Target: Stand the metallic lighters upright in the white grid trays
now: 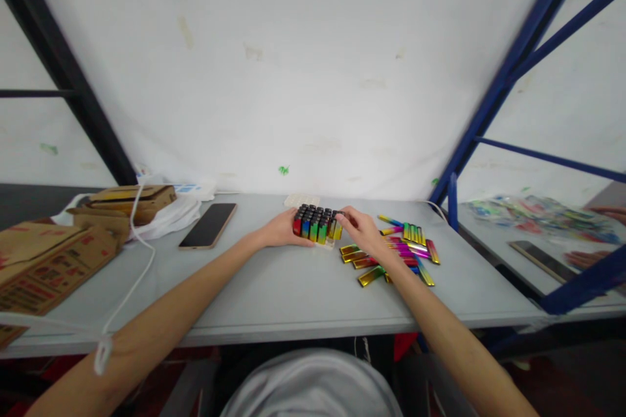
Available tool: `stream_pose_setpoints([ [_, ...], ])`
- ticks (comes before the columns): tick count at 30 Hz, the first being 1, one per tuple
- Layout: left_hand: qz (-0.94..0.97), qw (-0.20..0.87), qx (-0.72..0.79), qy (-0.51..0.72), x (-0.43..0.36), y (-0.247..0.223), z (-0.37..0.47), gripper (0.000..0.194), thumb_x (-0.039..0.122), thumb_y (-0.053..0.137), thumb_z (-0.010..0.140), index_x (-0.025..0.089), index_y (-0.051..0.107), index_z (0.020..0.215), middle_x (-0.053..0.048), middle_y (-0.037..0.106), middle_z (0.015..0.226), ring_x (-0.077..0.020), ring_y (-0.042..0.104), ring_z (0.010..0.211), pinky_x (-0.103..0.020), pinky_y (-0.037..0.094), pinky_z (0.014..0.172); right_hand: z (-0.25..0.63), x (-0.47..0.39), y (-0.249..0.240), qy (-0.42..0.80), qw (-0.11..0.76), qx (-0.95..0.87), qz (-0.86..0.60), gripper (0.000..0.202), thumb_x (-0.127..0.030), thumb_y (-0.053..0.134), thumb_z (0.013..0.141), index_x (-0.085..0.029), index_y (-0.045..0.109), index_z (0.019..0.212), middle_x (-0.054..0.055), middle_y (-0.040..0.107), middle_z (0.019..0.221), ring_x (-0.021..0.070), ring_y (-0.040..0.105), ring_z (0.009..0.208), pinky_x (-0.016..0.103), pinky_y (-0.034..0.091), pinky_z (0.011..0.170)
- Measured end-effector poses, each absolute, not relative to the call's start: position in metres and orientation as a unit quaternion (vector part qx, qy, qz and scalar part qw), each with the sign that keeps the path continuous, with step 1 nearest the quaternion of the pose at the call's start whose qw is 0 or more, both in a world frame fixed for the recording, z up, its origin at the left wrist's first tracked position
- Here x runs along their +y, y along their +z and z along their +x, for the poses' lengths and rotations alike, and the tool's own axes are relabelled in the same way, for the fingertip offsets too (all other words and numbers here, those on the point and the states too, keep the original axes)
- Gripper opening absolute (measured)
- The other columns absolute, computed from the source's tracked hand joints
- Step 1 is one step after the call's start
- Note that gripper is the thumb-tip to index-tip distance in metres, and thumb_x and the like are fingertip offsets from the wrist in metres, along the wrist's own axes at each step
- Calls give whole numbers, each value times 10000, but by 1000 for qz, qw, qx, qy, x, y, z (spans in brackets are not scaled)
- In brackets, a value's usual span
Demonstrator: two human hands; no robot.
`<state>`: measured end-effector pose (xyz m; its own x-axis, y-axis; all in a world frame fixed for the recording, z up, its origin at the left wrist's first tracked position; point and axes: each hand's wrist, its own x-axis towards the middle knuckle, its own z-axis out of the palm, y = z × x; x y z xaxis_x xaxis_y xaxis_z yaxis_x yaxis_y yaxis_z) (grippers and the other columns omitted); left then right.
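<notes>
A block of upright lighters [315, 225] with black tops and red, blue, green and yellow bodies stands in a clear tray [328, 244] near the middle of the table. My left hand [284, 229] is wrapped round the block's left side. At its right edge, the fingers of my right hand [359, 228] are pressed on a yellow lighter [337, 229]. Beside and partly under my right forearm lies a loose pile of shiny coloured lighters [369, 275]. Behind the block rests a pale, empty-looking tray [302, 199].
A phone [208, 226] lies left of my left hand. Cardboard boxes [53, 260] and a white plastic bag [169, 221] are at the far left, with a white cord hanging in front. Blue frame bars [452, 199] rise at the right; beyond them are another person's hands [589, 259].
</notes>
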<state>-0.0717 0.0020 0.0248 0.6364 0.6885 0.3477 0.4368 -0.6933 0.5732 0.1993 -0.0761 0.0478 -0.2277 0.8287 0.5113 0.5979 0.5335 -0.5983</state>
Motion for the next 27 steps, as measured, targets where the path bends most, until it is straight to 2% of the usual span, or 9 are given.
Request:
stream_pose_setpoints([
  [4,874,218,333,279,2,25,-72,831,567,931,629,221,655,1332,-84,702,1305,-333,660,1215,-452,511,1109,196,-76,42,151,403,-785,-446,295,-497,535,1020,-219,609,1089,-27,620,722,174,562,647,290,419,649],
  [13,874,217,333,279,2,24,-72,823,557,930,632,219,653,1330,-82,697,1321,-334,656,1224,-449,506,1115,199,-76,43,123,399,-798,-435,276,-487,536,1032,-217,569,1080,-7,638,774,186,575,696,301,432,686],
  [21,877,213,334,272,1,26,-71,794,558,928,635,229,674,1312,-72,705,1316,-339,648,1226,-442,527,1085,202,-72,38,138,387,-809,-421,305,-507,546,1031,-220,581,1127,35,700,907,192,624,758,299,460,694],
  [27,874,216,338,276,1,25,-72,816,554,928,631,225,664,1329,-76,702,1311,-337,646,1227,-442,527,1085,203,-72,41,112,386,-808,-430,308,-510,565,1022,-221,607,1120,21,693,839,185,597,690,304,456,692],
])
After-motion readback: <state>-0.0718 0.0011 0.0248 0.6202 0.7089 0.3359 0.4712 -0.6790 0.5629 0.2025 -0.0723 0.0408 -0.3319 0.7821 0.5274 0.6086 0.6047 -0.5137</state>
